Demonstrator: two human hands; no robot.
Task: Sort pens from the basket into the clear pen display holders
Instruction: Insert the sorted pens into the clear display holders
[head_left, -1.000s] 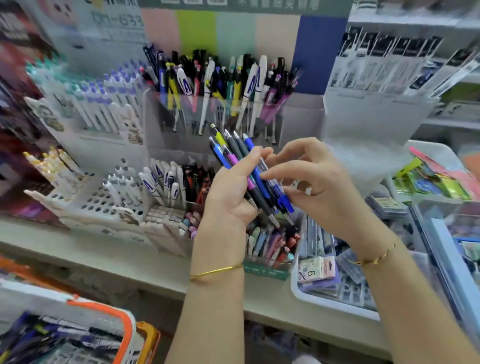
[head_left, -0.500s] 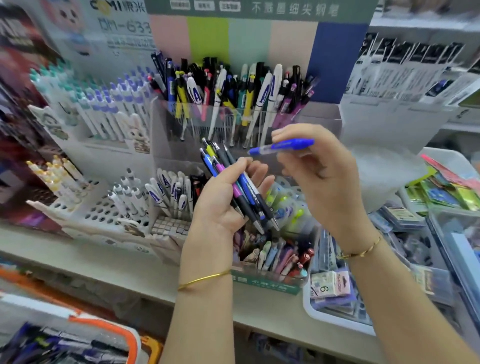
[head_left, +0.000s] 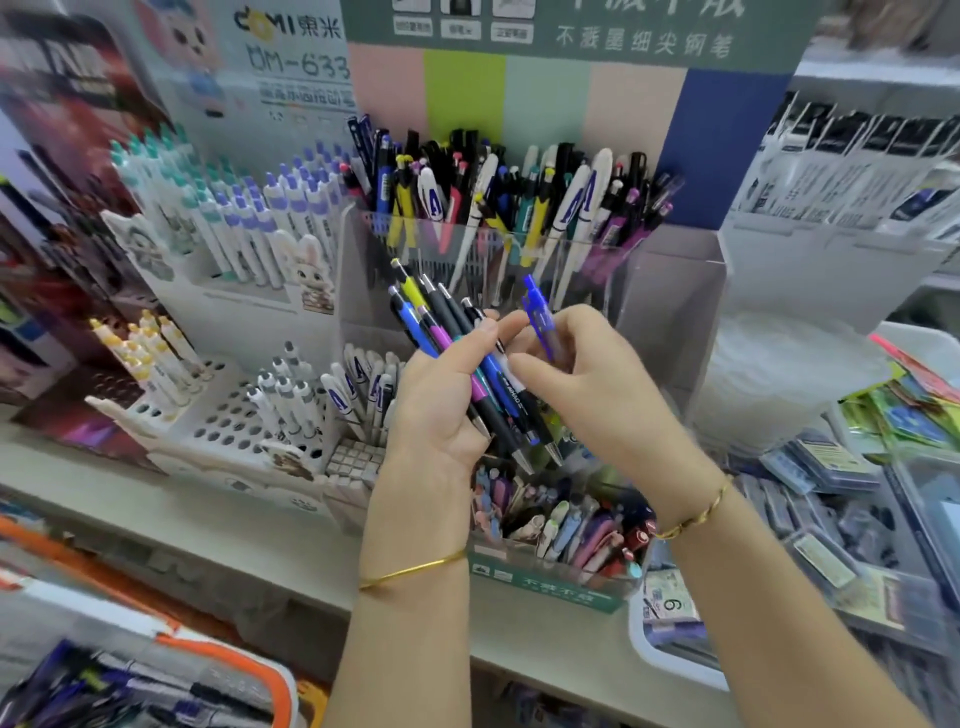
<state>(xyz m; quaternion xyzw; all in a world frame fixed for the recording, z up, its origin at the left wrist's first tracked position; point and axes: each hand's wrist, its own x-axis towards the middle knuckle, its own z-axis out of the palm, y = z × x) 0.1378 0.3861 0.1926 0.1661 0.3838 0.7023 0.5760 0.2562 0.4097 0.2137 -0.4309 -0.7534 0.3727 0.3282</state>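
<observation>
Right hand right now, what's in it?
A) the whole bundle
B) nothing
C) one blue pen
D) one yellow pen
C: the right hand pinches a single blue pen, while the left hand holds the bundle of pens.

White tray (head_left: 638, 643) on grey shelf (head_left: 234, 525); green packets (head_left: 904, 421) far right.

left hand (head_left: 441, 400): raised, fingers curled round a bundle of pens (head_left: 470, 371), thumb laid across them | right hand (head_left: 597, 384): just beside the left, fingers curled, pinching a blue pen (head_left: 540, 317) upright | forearms: both rising from the bottom edge
</observation>
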